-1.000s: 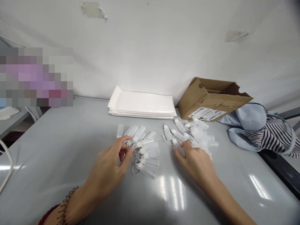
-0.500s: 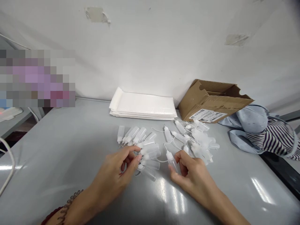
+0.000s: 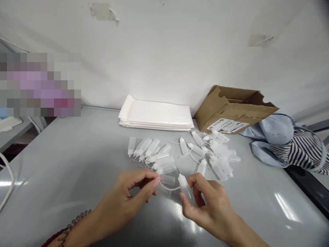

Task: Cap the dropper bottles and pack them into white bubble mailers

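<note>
My right hand point(image 3: 205, 202) pinches a small translucent squeeze bottle point(image 3: 187, 190) with a white neck and a thin needle tip pointing up. From the bottle's neck a thin white strap point(image 3: 169, 188) curves left to the fingertips of my left hand point(image 3: 140, 188). Those fingers are closed on the strap's end; the cap there is mostly hidden. Just behind my left hand lies a heap of similar bottles point(image 3: 164, 163), with their tips mostly to the left. Beyond my right hand is another pile of bottles point(image 3: 221, 154), some with loose straps.
A stack of white padded envelopes point(image 3: 156, 113) lies against the wall. An opened cardboard box point(image 3: 233, 109) with a label stands at the back right. Beside it are bundled blue and striped cloth point(image 3: 298, 144) and a black flat object point(image 3: 308, 188). A white cable point(image 3: 7, 181) hangs at the left.
My left hand has drawn back from the heap and now grips the strap's end. My right hand has brought its bottle slightly nearer and left, toward my left hand.
</note>
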A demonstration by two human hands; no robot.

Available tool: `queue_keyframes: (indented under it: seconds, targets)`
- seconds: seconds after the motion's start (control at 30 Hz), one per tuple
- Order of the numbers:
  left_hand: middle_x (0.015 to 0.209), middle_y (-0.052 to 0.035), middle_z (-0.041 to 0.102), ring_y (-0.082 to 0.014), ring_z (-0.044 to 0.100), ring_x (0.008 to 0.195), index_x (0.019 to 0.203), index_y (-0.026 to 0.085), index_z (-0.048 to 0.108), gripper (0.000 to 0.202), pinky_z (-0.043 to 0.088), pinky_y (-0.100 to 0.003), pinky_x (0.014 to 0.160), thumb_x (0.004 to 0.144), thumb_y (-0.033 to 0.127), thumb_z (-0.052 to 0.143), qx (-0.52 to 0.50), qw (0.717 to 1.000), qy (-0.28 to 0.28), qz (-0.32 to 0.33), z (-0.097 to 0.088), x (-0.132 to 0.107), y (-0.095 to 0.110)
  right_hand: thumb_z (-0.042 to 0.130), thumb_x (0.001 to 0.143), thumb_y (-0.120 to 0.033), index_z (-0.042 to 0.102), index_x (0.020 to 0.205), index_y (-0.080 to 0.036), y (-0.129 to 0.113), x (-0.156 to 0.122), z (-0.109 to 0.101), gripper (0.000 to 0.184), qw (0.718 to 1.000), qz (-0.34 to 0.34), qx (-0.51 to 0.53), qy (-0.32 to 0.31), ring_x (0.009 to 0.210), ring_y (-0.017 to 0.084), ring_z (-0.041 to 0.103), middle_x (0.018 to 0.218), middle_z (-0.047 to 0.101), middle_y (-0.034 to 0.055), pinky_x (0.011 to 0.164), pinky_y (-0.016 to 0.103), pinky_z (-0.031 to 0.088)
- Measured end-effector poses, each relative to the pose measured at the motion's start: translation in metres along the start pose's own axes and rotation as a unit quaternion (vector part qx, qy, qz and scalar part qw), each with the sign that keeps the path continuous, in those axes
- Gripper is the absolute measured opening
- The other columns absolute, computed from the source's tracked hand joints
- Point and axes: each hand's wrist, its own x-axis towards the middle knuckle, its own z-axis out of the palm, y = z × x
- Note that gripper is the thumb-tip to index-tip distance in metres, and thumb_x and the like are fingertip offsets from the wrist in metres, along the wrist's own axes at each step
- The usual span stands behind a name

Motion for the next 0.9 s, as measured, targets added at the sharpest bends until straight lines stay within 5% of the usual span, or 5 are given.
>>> queue_keyframes:
  seconds: [0.3,0.9]
  targets:
    - [0.066,0.0047,0.062,-0.0072,0.057,0.057,0.083,0.021,0.066,0.018,0.046,-0.015,0.058,0.091,0.018,0.051,0.023,0.994,0.016,0.105,0.0009,0.0031,0.0005,0.050,0.079,-0.021,0.039,0.080,-0.023,-0.0039,0.0014,-0.0013,0.011,0.996,-0.070,0.011,-0.054,0.042,0.008,0.041,0.054,0.042,-0.0084,0.042,0.019,0.034]
    - [0.076,0.0034,0.067,-0.0089,0.062,0.069,0.094,0.022,0.068,0.017,0.047,-0.016,0.065,0.091,0.014,0.053,0.027,0.991,-0.021,0.127,0.0016,-0.0002,-0.0012,0.050,0.077,-0.021,0.040,0.076,-0.023,-0.0076,-0.0002,-0.0008,0.010,0.993,-0.096,0.015,-0.068,0.045,0.009,0.041,0.055,0.043,-0.0076,0.045,0.022,0.035]
